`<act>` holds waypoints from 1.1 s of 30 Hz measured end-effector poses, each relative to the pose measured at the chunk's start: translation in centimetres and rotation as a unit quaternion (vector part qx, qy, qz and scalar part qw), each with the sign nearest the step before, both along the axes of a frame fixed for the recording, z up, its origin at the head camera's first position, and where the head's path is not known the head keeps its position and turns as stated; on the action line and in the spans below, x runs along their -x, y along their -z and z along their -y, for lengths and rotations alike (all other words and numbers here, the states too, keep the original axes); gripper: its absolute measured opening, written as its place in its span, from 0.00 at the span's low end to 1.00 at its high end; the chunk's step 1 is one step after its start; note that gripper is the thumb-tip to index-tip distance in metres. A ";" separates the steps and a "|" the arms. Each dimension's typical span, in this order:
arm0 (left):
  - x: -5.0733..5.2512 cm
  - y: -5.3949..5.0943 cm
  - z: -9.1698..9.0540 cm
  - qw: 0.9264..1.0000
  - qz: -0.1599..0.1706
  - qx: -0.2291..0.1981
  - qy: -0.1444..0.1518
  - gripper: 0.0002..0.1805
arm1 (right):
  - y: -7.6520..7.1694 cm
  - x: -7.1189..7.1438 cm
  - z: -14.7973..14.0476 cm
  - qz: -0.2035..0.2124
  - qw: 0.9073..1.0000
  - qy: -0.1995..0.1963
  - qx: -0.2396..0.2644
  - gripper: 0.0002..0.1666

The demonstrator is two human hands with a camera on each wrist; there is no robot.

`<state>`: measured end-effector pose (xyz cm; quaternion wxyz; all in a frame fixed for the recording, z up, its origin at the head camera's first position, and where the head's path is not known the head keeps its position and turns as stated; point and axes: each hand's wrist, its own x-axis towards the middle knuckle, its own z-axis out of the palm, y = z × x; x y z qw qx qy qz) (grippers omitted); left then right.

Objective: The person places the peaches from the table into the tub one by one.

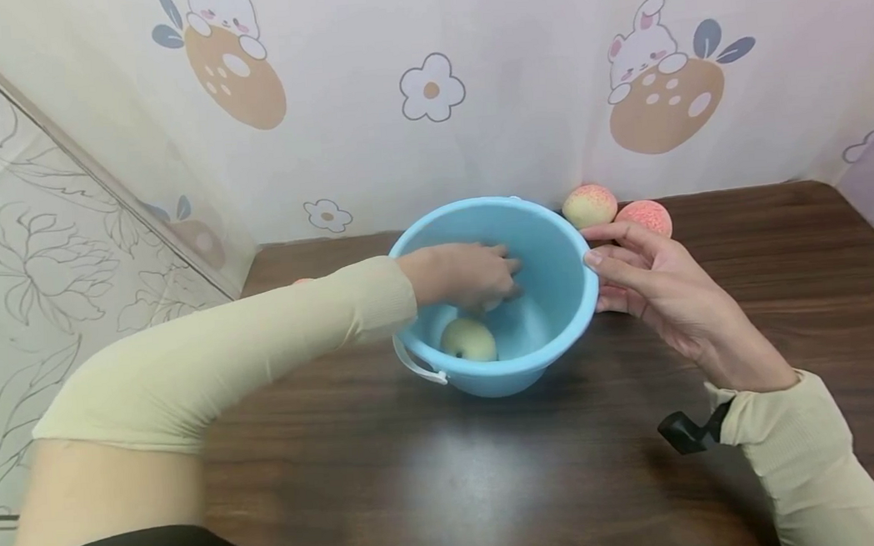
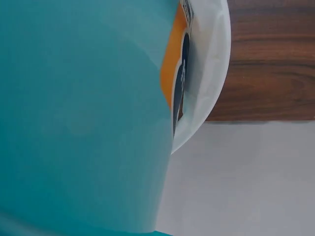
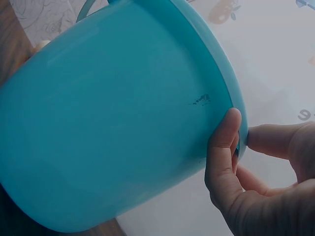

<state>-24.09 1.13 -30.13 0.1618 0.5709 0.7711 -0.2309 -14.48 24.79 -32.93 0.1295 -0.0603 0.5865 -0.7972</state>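
A light blue bucket [image 1: 499,373] stands tipped toward me on the brown table in the head view. My left hand [image 1: 467,273] reaches down inside it, its fingers loosely spread and somewhat blurred. Just below that hand, a pale yellow-green round fruit [image 1: 468,339] lies in the bucket. My right hand [image 1: 655,280] pinches the bucket's right rim; in the right wrist view the thumb and fingers of the right hand [image 3: 246,177] are on both sides of the rim. The left wrist view shows the blue bucket wall [image 2: 78,118] up close, without the hand.
Two pink-speckled peach-like fruits, one yellowish [image 1: 589,207] and one pinker [image 1: 646,218], sit behind the bucket to the right. A white bucket handle [image 1: 420,366] hangs at the left. Patterned curtain-like sheeting [image 1: 369,143] borders the wooden table [image 1: 450,481] at the back.
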 end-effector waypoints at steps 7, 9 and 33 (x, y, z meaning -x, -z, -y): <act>-0.1 0.0 0.0 1.000 0.002 0.001 0.010 0.22 | -0.1 0.0 0.0 -0.001 1.000 0.003 -0.011 0.23; -0.1 0.0 0.1 1.000 -0.007 0.001 0.017 0.22 | -0.1 0.0 0.0 0.001 1.000 0.005 -0.012 0.24; -0.8 -2.8 0.3 0.998 -0.028 -0.061 -0.004 0.20 | 0.0 0.0 0.2 0.000 1.000 0.002 -0.008 0.24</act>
